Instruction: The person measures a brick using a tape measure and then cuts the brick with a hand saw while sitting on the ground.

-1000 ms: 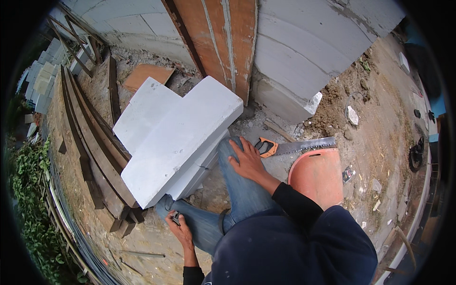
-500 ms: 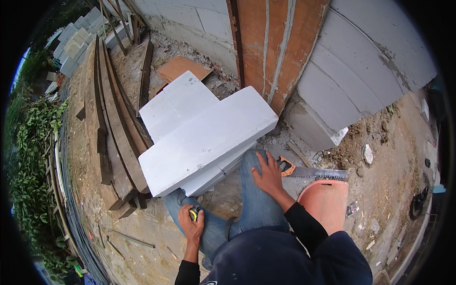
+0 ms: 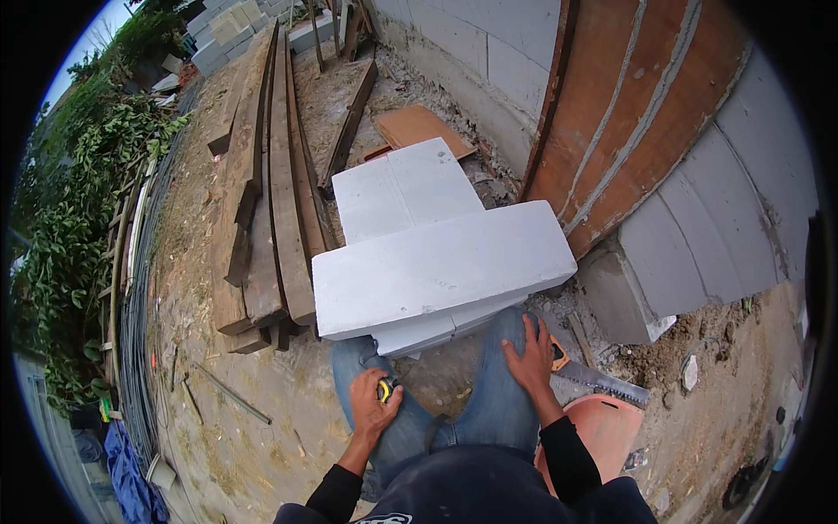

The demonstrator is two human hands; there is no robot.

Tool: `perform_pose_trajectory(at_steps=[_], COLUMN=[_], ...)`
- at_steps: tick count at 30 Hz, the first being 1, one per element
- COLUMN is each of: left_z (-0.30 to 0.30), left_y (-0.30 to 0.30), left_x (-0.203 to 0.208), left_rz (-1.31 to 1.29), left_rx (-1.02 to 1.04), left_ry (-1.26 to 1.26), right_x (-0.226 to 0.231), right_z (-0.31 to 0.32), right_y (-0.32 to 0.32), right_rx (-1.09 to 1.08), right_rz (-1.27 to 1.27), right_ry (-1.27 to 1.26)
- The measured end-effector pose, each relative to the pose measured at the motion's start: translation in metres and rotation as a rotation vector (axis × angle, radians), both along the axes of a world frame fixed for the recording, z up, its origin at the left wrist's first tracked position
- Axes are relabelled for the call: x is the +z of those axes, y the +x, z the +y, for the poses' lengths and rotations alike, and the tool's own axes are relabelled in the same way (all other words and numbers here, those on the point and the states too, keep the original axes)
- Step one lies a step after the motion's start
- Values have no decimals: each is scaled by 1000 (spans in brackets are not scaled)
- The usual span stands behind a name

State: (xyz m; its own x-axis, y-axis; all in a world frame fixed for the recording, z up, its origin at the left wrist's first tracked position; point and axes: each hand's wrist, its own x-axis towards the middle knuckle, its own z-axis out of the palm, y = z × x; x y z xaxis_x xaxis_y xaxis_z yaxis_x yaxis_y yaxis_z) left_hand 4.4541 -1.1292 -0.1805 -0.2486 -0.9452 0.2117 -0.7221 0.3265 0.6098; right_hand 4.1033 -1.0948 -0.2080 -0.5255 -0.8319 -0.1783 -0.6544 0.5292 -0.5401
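Observation:
My left hand (image 3: 371, 403) rests on my left thigh, closed around a small yellow-and-black tape measure (image 3: 385, 389). My right hand (image 3: 529, 356) lies on my right knee with its fingers spread and nothing in it. In front of my knees a long white block (image 3: 445, 266) lies crosswise on top of other white blocks (image 3: 406, 194). To the right of my right knee is a hand saw (image 3: 602, 382) with an orange-and-black handle, partly hidden by my hand. Beside it stands a salmon-coloured plastic basin or scoop (image 3: 597, 441).
Long wooden beams (image 3: 284, 183) lie to the left of the blocks. A block wall (image 3: 489, 57) and a brown wooden panel (image 3: 637, 105) rise at the back right. Rods (image 3: 140, 349) and leafy plants (image 3: 87, 227) line the far left. A metal tube (image 3: 231, 393) lies on the ground.
My view has turned toward the left, so the blocks, beams and my legs sit differently in the picture. Both hands keep their places on my legs, the left still holding the tape measure.

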Motion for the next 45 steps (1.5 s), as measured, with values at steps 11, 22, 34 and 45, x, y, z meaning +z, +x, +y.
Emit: perform_pose_trajectory(at_steps=[11,22,34,45], left_z=[-3,-1,1,-2], left_y=[3,2,3,2], left_x=[8,3,2,5], left_rz=[-6,-15,-3,-11], left_rx=[-12,-15,-14,-26], left_ry=[-35,-66,-51,-46], right_x=[-5,5,-7,0], right_z=[0,2,5,2], right_y=[2,1,-2,0], right_rx=[14,-12,21,-14], right_rz=[-15,-4,-4,-7], right_ry=[-40,28,-74,-1])
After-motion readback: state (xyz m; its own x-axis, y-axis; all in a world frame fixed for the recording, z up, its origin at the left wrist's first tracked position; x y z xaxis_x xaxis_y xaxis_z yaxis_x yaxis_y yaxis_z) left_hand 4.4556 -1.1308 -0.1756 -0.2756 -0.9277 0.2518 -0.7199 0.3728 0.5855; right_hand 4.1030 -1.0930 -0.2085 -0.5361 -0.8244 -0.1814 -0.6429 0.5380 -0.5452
